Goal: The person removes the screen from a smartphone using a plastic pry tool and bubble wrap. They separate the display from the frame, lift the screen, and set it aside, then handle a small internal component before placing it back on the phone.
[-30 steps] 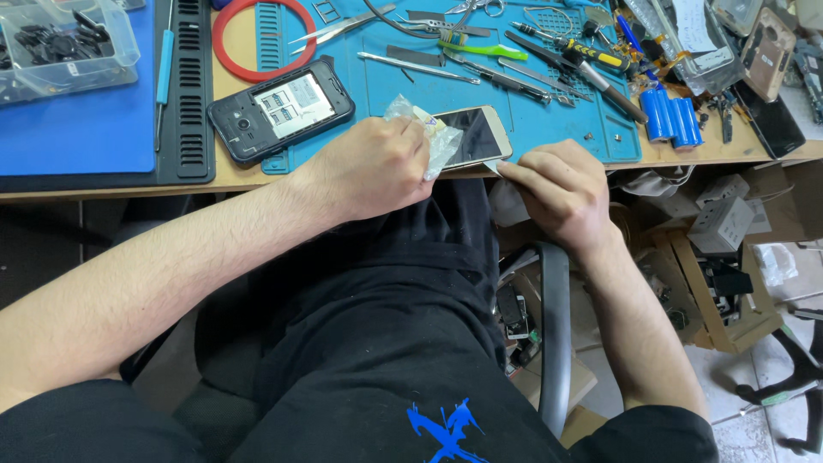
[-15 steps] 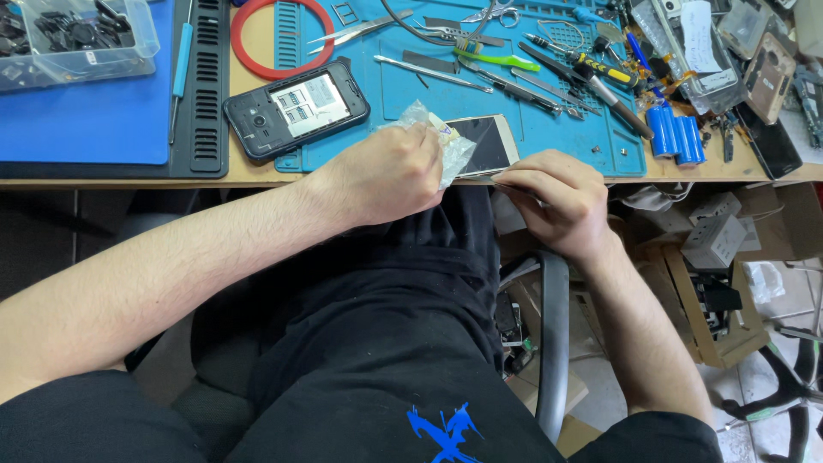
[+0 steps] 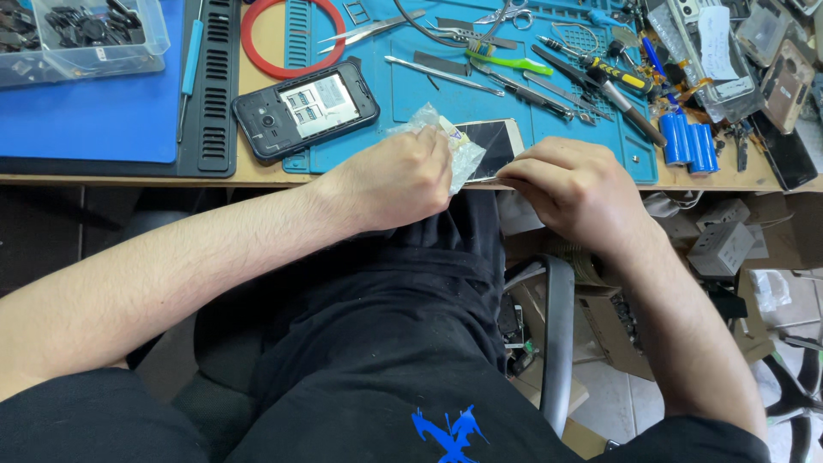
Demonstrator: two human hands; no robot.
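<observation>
Left hand (image 3: pixel 403 176) closed around a crumpled clear plastic bag (image 3: pixel 446 137), fingers curled tight on it, at the near edge of the counter (image 3: pixel 257 176). Right hand (image 3: pixel 570 184) pinched shut, fingertips holding a thin metal tool (image 3: pixel 482 179) that pokes toward the left hand; tool tip sits at the bottom edge of the phone (image 3: pixel 489 146). The phone lies flat between the two hands, dark glass up, pale gold frame, partly covered by the bag on its left side; long axis runs roughly away from the person with a slight tilt to the right, near end overhanging or right at the counter edge, can't tell which. Just beyond the left hand, a black phone with its back off (image 3: pixel 304 107), long axis running left-right, slightly tilted. Both phones rest on a teal work mat (image 3: pixel 411 86). Beyond the hands on the mat: tweezers (image 3: pixel 369 30), a green-handled tool (image 3: pixel 510 62), a yellow-and-black screwdriver (image 3: pixel 613 77). Beyond the right hand and out to its right, a cluster of blue cylindrical cells (image 3: pixel 688 141). Far beyond the left hand, a red ring (image 3: pixel 291 39), a blue pad (image 3: pixel 86 111), a clear bin of dark parts (image 3: pixel 77 34). Below the counter: black trousers, chair armrest (image 3: pixel 557 334), cardboard boxes (image 3: pixel 617 326) and clutter on a tiled floor.
</observation>
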